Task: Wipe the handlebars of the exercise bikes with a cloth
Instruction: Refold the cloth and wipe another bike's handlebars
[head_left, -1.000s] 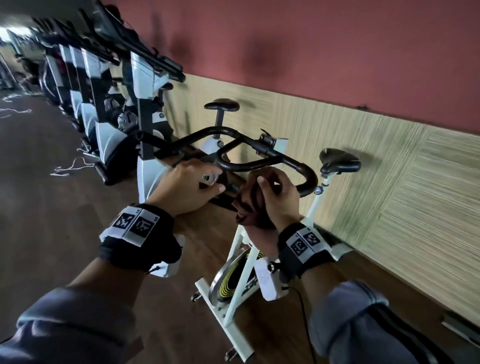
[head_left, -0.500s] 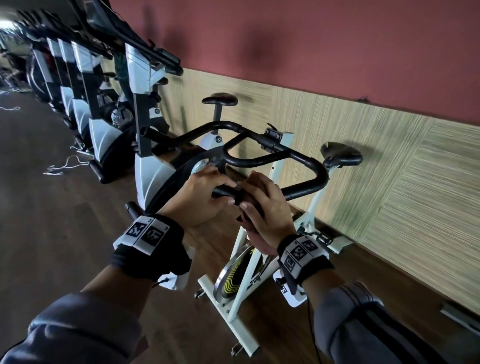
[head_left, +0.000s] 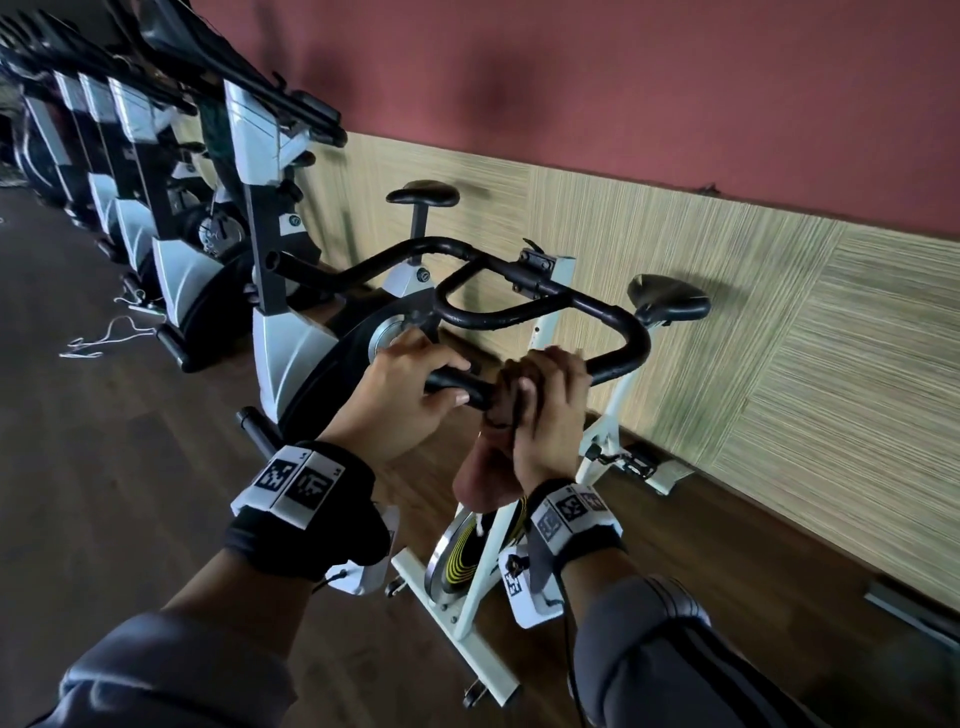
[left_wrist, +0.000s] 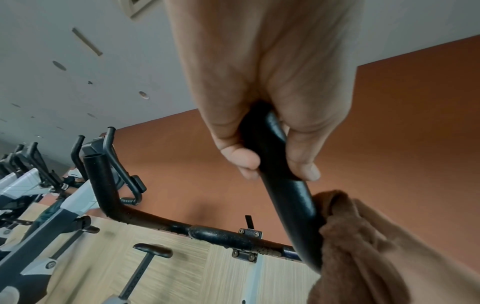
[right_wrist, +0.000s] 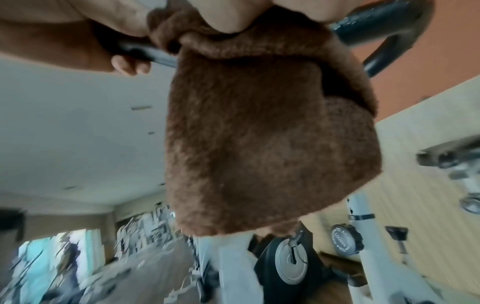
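Cloth (head_left: 498, 415) is wrapped on handlebar (head_left: 618, 358) tube under right hand (head_left: 545, 410), fingers clenched round it. Left hand (head_left: 400, 395) grips bare tube just beside. Tube runs left-right; unwiped bend lies rightward.

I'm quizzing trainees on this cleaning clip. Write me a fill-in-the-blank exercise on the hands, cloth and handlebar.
1. The right hand wraps a ____ cloth around the handlebar.
2. The left hand holds the bar bare, on the side nearer the bar's ____ end.
3. The loose part of the cloth hangs ____ the bar.
4. The bike frame under the hands is ____.

Missing words: brown; free; below; white
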